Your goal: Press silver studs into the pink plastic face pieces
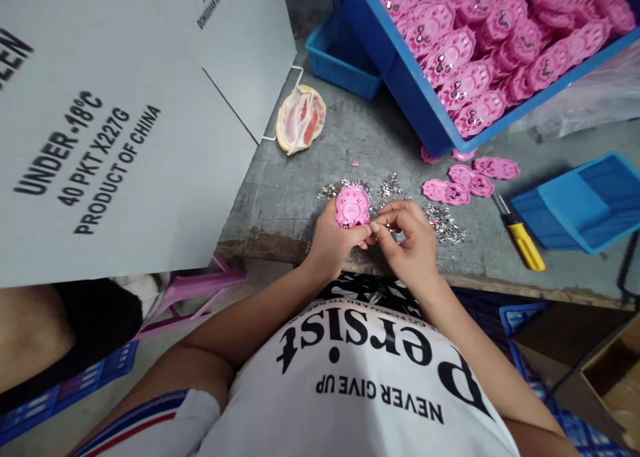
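My left hand is wrapped round a pink plastic part with a scalloped outline, near the table's front edge. Beside it, my right hand is closed in a pinch at the part's lower right edge. What its fingertips hold, if anything, is too small to make out. Small shiny metal pieces lie in loose heaps beyond and around both hands. Several more pink plastic parts rest on the table to the right.
A large blue crate full of pink parts stands at the back right. Small blue bins and a yellow-handled screwdriver share the grey table with an opened citrus fruit. A big printed carton blocks the left.
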Available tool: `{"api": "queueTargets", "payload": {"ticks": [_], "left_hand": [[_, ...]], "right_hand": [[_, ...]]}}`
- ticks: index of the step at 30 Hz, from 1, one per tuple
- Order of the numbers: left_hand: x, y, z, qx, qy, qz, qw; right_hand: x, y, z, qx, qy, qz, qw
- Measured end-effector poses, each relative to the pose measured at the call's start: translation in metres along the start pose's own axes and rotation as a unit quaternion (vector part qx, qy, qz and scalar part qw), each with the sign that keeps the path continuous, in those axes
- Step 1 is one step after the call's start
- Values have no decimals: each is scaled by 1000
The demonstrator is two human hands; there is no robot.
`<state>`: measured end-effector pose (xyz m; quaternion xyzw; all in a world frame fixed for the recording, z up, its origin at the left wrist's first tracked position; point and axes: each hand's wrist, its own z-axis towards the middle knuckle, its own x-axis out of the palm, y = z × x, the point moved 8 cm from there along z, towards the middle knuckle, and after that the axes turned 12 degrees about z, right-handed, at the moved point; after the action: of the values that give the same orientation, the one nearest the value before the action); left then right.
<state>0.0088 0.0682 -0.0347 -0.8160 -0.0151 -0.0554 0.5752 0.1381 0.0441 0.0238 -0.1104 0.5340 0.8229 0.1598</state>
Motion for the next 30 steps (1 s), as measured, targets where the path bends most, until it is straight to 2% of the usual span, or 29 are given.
{"api": "queueTargets", "payload": {"ticks": [4,7,10,13,16,24,30], "left_hand": [[0,0,-1,-1,1,4,1000],[3,-5,-3,4,28,9,1000],[11,-12,-7,-5,103,-3,995],[18,-17,-12,-34,185,-38,981],[21,-20,-15,-51,235,-57,969],[25,-21,-21,-77,265,-40,960],[25,-22,-22,-77,273,-21,959]], "right_hand": [[3,0,3,-4,28,-16,999],[3,-2,6,8,55,15,998],[-4,-4,11,31,62,55,996],[-9,-3,16,34,87,35,995],[-11,0,20,27,120,11,992],[-4,7,23,2,202,-31,979],[-2,9,23,-5,236,-35,971]]}}
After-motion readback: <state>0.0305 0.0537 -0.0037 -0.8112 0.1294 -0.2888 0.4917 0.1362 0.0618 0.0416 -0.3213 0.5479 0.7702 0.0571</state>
